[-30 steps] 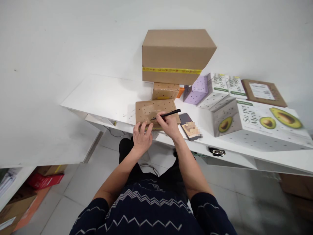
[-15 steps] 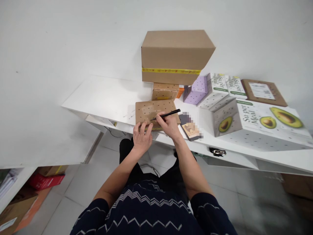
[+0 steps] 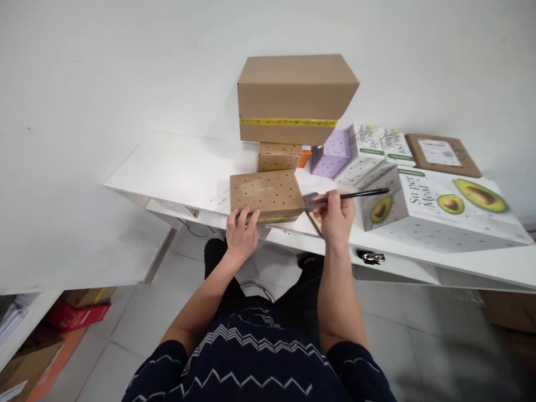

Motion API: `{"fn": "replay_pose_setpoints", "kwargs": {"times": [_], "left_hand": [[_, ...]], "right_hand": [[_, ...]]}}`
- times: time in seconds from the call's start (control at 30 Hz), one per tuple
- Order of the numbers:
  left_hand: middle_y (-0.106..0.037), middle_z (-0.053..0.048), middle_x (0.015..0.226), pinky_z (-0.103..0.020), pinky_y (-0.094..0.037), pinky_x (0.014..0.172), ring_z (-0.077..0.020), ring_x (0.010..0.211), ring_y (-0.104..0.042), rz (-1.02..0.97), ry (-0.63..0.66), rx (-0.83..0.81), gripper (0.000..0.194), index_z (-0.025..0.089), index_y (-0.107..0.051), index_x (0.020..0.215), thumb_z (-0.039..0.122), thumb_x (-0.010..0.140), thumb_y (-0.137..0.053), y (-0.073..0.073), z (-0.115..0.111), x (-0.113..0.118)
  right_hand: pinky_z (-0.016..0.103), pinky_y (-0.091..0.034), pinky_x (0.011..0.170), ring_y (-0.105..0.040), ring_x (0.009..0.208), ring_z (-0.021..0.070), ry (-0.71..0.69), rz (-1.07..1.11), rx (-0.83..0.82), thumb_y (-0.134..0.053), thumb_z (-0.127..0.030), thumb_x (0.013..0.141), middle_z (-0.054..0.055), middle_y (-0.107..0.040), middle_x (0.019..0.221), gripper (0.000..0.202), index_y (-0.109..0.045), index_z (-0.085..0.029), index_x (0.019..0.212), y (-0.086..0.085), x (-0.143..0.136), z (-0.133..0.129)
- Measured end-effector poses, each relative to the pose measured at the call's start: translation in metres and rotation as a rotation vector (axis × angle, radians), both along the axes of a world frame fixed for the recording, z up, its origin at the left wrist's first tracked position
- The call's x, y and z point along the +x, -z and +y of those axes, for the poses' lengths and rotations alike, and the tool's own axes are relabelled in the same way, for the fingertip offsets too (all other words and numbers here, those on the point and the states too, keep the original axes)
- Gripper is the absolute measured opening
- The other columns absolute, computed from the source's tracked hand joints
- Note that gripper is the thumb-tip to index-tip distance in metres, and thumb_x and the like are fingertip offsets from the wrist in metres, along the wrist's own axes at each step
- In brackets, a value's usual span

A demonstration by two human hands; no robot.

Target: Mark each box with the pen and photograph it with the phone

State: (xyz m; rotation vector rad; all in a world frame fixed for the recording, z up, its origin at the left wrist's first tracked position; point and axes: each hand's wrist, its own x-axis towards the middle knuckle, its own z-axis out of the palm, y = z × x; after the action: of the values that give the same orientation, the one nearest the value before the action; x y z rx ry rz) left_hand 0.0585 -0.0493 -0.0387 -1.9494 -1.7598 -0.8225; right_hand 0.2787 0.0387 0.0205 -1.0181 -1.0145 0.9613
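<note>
The fingers of my left hand are spread along the front edge of a small brown cardboard box with dark dots, thumb side by the yellow tape on its front. The box lies near the shelf's front edge, a paler patch on its top. To the right of the box, my right hand is closed around a long black pen, which points left and right, off the box. Beneath that hand lies a phone, mostly hidden.
A large cardboard box with yellow tape sits on a smaller dotted box at the back. A purple box, white avocado-print boxes and a labelled brown box line the right of the white shelf. A padlock hangs below.
My right hand has lifted the pen off the box top and moved right, over the phone. The left hand stays on the box edge.
</note>
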Motion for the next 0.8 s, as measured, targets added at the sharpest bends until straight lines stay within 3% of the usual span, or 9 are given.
{"fn": "replay_pose_setpoints", "kwargs": {"times": [0.07,0.13,0.23,0.3,0.43,0.6,0.7,0.8], "left_hand": [[-0.059,-0.015,0.132,-0.050,-0.041,0.111,-0.0350,0.130,-0.044,-0.020,0.005,0.006,0.044,0.022,-0.066,0.132,0.019,0.088,-0.057,0.001,0.001,0.000],[-0.059,-0.016,0.131,-0.050,-0.041,0.111,-0.0354,0.130,-0.043,-0.029,0.012,0.027,0.044,0.021,-0.066,0.131,0.019,0.088,-0.057,0.001,0.002,0.001],[-0.059,-0.016,0.131,-0.050,-0.040,0.111,-0.0356,0.131,-0.042,-0.040,0.019,0.033,0.044,0.020,-0.066,0.131,0.018,0.088,-0.057,0.000,0.002,0.002],[-0.059,-0.016,0.132,-0.050,-0.039,0.112,-0.0354,0.132,-0.042,-0.053,0.021,-0.001,0.045,0.020,-0.065,0.132,0.018,0.089,-0.056,0.000,0.001,0.001],[-0.058,-0.016,0.133,-0.051,-0.039,0.112,-0.0352,0.132,-0.044,-0.044,0.022,-0.048,0.047,0.022,-0.064,0.135,0.018,0.089,-0.055,0.000,0.000,0.000],[-0.059,-0.016,0.132,-0.050,-0.041,0.111,-0.0361,0.131,-0.043,0.011,0.015,0.025,0.046,0.020,-0.065,0.133,0.017,0.088,-0.057,0.001,0.000,0.000],[-0.059,-0.016,0.131,-0.050,-0.042,0.110,-0.0362,0.130,-0.043,0.033,0.022,0.044,0.046,0.019,-0.065,0.133,0.017,0.088,-0.057,0.001,0.000,-0.001],[-0.058,-0.016,0.132,-0.050,-0.042,0.111,-0.0359,0.131,-0.042,0.027,0.025,0.029,0.046,0.019,-0.064,0.134,0.018,0.088,-0.056,0.001,0.000,-0.001]], "right_hand": [[0.022,-0.035,0.048,-0.047,0.046,0.0100,0.042,-0.272,-0.150,-0.060,-0.054,0.087,-0.004,-0.060,0.061,0.033,-0.052,-0.022,0.084,0.011,0.021,0.003],[0.024,-0.035,0.052,-0.051,0.051,0.0128,-0.041,-0.635,-0.308,-0.062,-0.046,0.086,-0.002,-0.058,0.057,0.028,-0.057,-0.020,0.078,0.024,0.032,0.006],[0.026,-0.034,0.058,-0.058,0.064,0.0179,-0.213,-1.106,-0.408,-0.059,-0.039,0.087,0.004,-0.064,0.062,0.027,-0.061,-0.018,0.069,0.041,0.030,0.011],[0.027,-0.035,0.061,-0.063,0.073,0.0212,-0.258,-1.280,-0.425,-0.055,-0.036,0.091,0.009,-0.070,0.073,0.027,-0.067,-0.017,0.077,0.048,0.021,0.013],[0.029,-0.038,0.068,-0.068,0.089,0.0258,-0.258,-1.347,-0.484,-0.055,-0.029,0.090,0.016,-0.075,0.097,0.030,-0.071,-0.013,0.109,0.050,0.007,0.018],[0.030,-0.044,0.078,-0.068,0.095,0.0257,-0.228,-1.183,-0.452,-0.055,-0.029,0.089,0.014,-0.076,0.100,0.037,-0.069,-0.012,0.120,0.051,0.015,0.020],[0.034,-0.045,0.087,-0.064,0.104,0.0275,-0.064,-1.141,-0.454,-0.052,-0.032,0.091,0.015,-0.072,0.111,0.043,-0.065,-0.013,0.128,0.052,0.026,0.014],[0.045,-0.042,0.096,-0.051,0.124,0.0373,0.103,-1.264,-0.474,-0.059,-0.043,0.087,0.021,-0.058,0.137,0.061,-0.053,-0.017,0.142,0.057,0.037,0.006]]}}
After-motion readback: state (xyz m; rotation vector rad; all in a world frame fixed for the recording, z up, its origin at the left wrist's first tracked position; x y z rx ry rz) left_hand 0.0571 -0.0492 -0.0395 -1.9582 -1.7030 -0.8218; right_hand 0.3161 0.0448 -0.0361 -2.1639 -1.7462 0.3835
